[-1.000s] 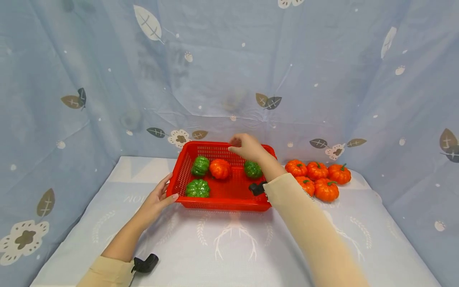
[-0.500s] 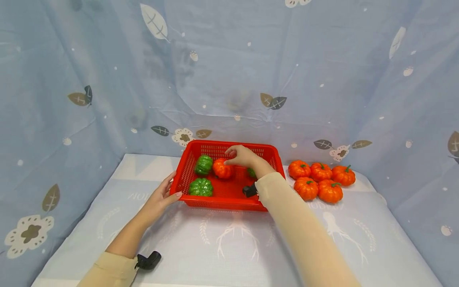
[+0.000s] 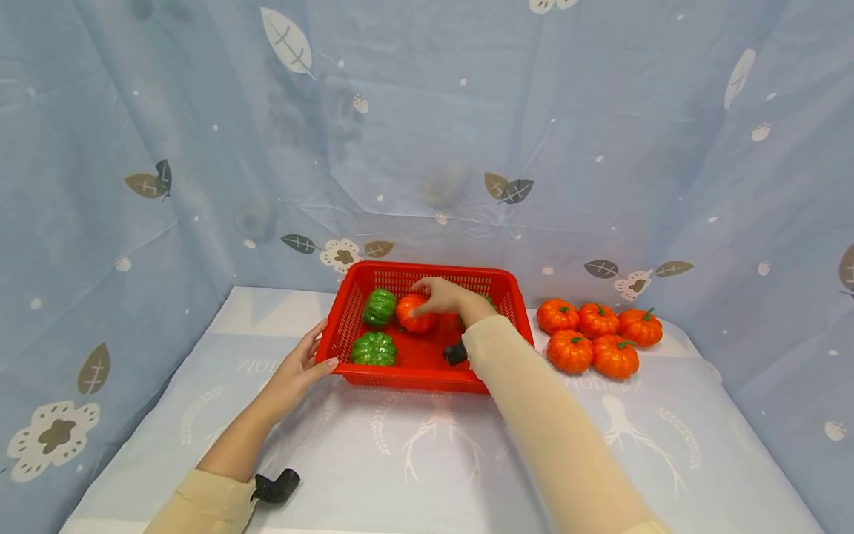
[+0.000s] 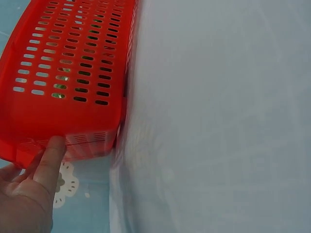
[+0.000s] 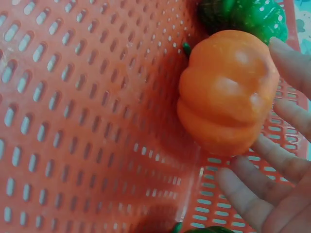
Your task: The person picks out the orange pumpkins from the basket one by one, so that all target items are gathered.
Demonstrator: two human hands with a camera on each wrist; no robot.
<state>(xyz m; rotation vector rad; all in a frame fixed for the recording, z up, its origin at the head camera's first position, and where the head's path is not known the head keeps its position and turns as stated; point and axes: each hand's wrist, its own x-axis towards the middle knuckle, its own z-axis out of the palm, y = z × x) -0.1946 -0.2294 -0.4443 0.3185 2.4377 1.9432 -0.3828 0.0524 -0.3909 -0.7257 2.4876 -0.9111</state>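
Note:
A red plastic basket (image 3: 414,377) with slotted walls stands at the back of the table. My left hand (image 3: 290,378) holds its near left corner, thumb over the front rim and fingers along the left side. Inside lie a small orange pumpkin (image 3: 408,317), a green pumpkin (image 3: 379,307) to its left and another green pumpkin (image 3: 374,349) in front. My right hand (image 3: 448,298) reaches over the orange pumpkin; in the right wrist view its spread fingers (image 5: 286,155) lie beside it, and whether they touch cannot be told. A third green pumpkin (image 3: 490,300) is mostly hidden behind the right hand.
Several orange pumpkins (image 3: 569,351) with green stems sit in two rows on the table, right of the basket. A pale patterned cloth (image 3: 427,460) covers the table. Blue curtain fabric (image 3: 414,148) hangs close behind and at both sides.
My right hand has moved left and down from over the basket's right part to the orange pumpkin inside. The left hand stays on the basket corner. The head view has shifted slightly.

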